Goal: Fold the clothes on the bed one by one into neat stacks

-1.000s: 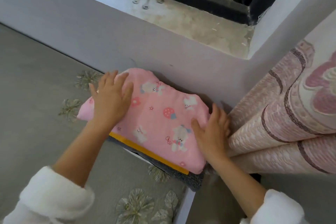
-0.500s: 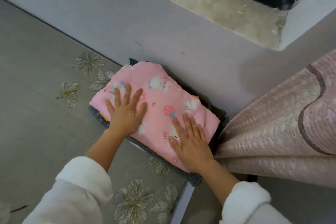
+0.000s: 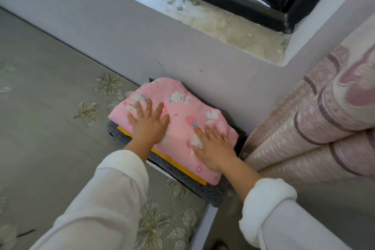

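A folded pink garment [image 3: 182, 111] printed with rabbits and strawberries tops a stack at the bed's corner, against the wall. Beneath it show a yellow folded piece [image 3: 176, 162] and a grey knitted piece [image 3: 203, 186]. My left hand [image 3: 149, 123] lies flat on the pink garment's left part, fingers straight and spread. My right hand [image 3: 215, 146] presses flat on its right part, fingers straight. Neither hand grips the cloth.
The stack sits on a grey bedspread [image 3: 50, 128] with embroidered flowers. A pale wall [image 3: 142, 46] and window sill [image 3: 223, 24] run behind it. A pink patterned curtain [image 3: 314, 124] hangs right of the stack. The bed's edge [image 3: 205, 225] drops off below the stack.
Both hands slid from the garment's ends onto its top and now lie flat there. The pink garment has settled lower on the stack.
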`<state>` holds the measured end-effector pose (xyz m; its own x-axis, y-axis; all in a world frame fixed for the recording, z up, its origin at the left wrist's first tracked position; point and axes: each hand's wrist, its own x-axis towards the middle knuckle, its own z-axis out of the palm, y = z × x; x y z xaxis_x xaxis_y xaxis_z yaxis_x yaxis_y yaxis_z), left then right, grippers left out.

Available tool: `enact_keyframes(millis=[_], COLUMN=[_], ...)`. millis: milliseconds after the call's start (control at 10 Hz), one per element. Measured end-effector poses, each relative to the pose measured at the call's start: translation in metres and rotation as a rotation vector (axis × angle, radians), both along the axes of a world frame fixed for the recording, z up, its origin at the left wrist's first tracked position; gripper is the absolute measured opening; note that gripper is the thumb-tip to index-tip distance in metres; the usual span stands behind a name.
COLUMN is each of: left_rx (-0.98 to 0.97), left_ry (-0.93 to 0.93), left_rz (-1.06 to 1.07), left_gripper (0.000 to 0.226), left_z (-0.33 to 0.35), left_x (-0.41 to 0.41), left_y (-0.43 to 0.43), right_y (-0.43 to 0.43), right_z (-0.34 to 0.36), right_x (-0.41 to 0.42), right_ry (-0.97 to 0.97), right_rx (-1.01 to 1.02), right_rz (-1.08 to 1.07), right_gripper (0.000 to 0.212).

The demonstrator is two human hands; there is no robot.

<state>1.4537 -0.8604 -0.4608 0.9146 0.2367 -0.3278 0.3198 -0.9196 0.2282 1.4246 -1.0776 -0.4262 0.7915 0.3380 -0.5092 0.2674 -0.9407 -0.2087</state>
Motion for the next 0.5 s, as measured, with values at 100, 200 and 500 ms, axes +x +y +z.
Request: enact_keyframes(millis=[100,200,500], left_rx=[-0.004,-0.082,-0.081], left_ry=[-0.103,-0.234,-0.115], left_rz=[0.025,0.065,-0.036], left_gripper=[0.055,0.057,0.066], left_z=[0.023,0.036,0.034], left_x=[-0.011,-0.044,-0.123], left_y=[-0.015,-0.039,-0.108], right_y=[-0.006,-0.012,-0.063], right_z=[0.028,0.056,0.199], right_x=[-0.006,-0.011,-0.066], right_ry=[-0.045,-0.054,-0.239], right_rx=[0.139,0.269,1.081], right_rz=[-0.05,-0.13,-0.269], right_gripper=[0.068,0.067,0.035])
